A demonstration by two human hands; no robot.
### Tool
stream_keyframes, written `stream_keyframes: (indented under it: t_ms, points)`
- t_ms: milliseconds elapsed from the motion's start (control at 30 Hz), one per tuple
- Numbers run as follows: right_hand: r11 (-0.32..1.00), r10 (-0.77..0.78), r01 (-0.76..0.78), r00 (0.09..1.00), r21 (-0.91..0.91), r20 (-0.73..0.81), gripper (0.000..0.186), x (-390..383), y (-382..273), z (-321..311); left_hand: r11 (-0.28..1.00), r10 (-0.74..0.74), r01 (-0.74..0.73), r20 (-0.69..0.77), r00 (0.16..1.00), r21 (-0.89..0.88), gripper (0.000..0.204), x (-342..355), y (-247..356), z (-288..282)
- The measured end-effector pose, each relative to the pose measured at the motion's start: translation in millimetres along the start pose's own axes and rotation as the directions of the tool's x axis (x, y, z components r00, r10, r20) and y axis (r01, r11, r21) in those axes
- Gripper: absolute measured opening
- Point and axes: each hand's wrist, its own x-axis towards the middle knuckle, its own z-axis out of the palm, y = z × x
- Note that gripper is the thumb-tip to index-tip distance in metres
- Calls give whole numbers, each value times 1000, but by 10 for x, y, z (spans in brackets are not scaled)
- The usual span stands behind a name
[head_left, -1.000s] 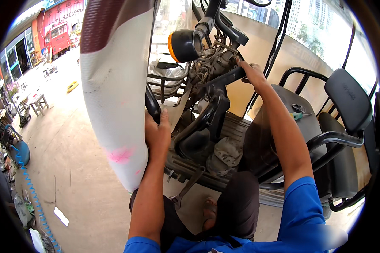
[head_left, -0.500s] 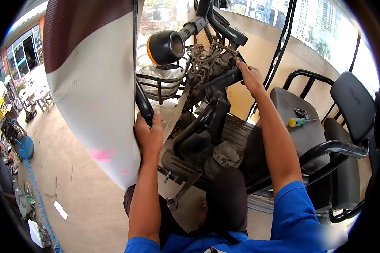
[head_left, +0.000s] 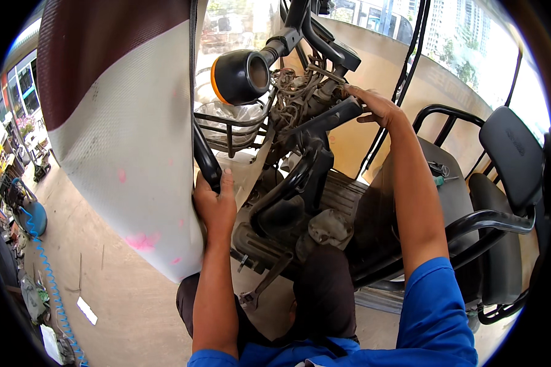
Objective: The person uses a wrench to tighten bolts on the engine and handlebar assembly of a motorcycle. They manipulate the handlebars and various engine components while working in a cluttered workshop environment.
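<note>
Left hand [head_left: 215, 205]: fingers wrapped round black grip [head_left: 207, 159], presumably for steadiness | Right hand [head_left: 381, 110], farther: fingers partly extended near wiring [head_left: 295, 101], hold cannot be told

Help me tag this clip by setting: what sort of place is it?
Likely a vehicle repair yard: tangled, exposed wiring, a screwdriver on a seat and a coiled blue hose.

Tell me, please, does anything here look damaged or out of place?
Yes. Tangled wires lie exposed, without a cover, near the right hand. Pink stains also stand out against the pale part of the maroon-and-white panel.
</note>
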Motion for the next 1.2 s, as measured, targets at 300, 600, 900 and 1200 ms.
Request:
stream_keyframes:
  t_ms: [300, 600, 900, 1200]
  points:
    - [956, -111, 98, 993, 277, 29, 73, 495, 277, -110, 1000, -16, 16, -37, 999, -3, 20, -25, 137, 19]
    - [927, -171, 112, 976, 359, 137, 60, 666, 347, -36, 999, 44, -42, -108, 993, 21, 22, 0, 81, 90]
    - [908, -291, 236, 949, 346, 118, 50, 844, 402, -13, 998, 63, -62, -106, 992, 15, 22, 9, 39, 101]
    - [876, -293, 206, 946, 436, 141, 63, 655, 378, -41, 998, 54, -55, -118, 992, -3, 22, 3, 41, 106]
